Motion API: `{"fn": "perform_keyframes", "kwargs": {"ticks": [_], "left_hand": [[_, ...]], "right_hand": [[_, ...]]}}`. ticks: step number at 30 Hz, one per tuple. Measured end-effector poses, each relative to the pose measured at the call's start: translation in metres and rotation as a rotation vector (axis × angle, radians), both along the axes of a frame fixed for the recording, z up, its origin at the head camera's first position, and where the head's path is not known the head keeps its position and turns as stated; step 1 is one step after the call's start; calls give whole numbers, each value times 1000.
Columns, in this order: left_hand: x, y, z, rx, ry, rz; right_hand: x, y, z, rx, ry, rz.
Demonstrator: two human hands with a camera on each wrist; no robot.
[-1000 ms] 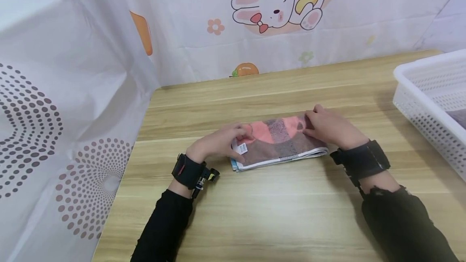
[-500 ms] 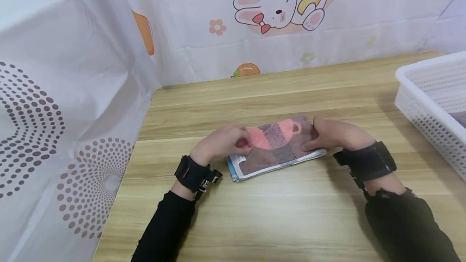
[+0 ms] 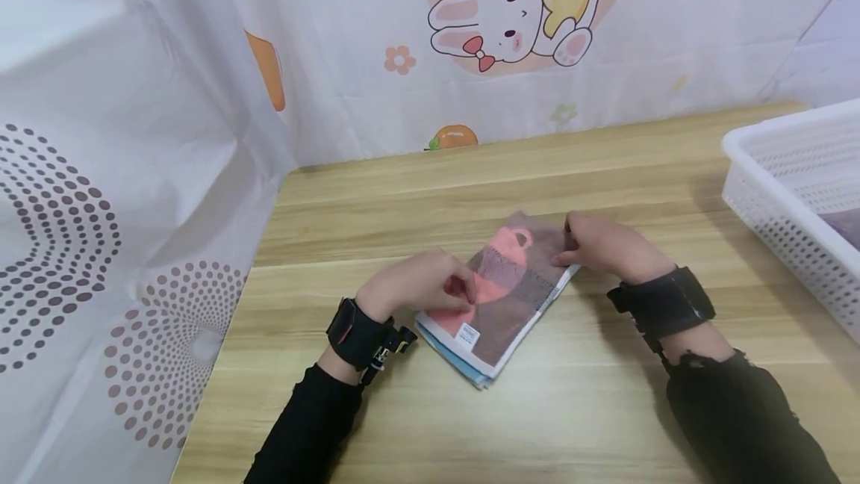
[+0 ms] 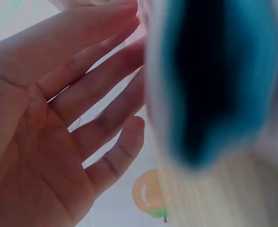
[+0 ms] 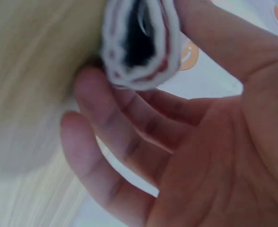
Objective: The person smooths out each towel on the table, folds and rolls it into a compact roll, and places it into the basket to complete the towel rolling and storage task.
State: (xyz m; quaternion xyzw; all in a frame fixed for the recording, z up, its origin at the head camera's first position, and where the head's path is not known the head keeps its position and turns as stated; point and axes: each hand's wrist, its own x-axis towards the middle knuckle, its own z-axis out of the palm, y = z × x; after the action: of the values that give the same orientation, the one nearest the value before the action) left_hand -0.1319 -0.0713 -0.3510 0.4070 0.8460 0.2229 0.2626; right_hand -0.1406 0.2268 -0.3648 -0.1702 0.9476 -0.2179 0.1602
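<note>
A folded towel (image 3: 517, 297), brown and pink with a white border and a small white tag, lies at a slant on the table, its blue underside showing at the near left edge. With thumb and fingertips my left hand (image 3: 419, 286) pinches the towel's pink left part. My right hand (image 3: 611, 245) holds the far right end between thumb and fingers. In the left wrist view, blurred blue layers (image 4: 257, 94) of the towel stand close beside the fingers. Rolled white-edged layers (image 5: 141, 75) sit between the thumb and fingers in the right wrist view.
A white perforated plastic basket (image 3: 779, 208) stands at the right edge, with a greyish-brown cloth (image 3: 843, 224) inside. Behind the wooden table (image 3: 376, 208) hangs a white curtain (image 3: 349, 43) printed with a rabbit, and a dotted sheet covers the left side.
The towel has turned from lying nearly crosswise to a slant, its left end swung toward me. My left hand has moved slightly right and nearer; the right hand still holds the other end.
</note>
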Motion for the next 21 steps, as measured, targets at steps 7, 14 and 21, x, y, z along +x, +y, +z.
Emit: {"fn": "perform_keyframes", "kwargs": {"ticks": [7,14,21], "left_hand": [[7,7,0,-6,-55,-52],[15,17,-1,8,-189,-147],[11,18,-2,90,-112,-164]], "right_hand": [[-1,-8,-6,20,35,-28],[-2,-20,-13,9,160,27],[0,-30,-14,-71,145,87]]}}
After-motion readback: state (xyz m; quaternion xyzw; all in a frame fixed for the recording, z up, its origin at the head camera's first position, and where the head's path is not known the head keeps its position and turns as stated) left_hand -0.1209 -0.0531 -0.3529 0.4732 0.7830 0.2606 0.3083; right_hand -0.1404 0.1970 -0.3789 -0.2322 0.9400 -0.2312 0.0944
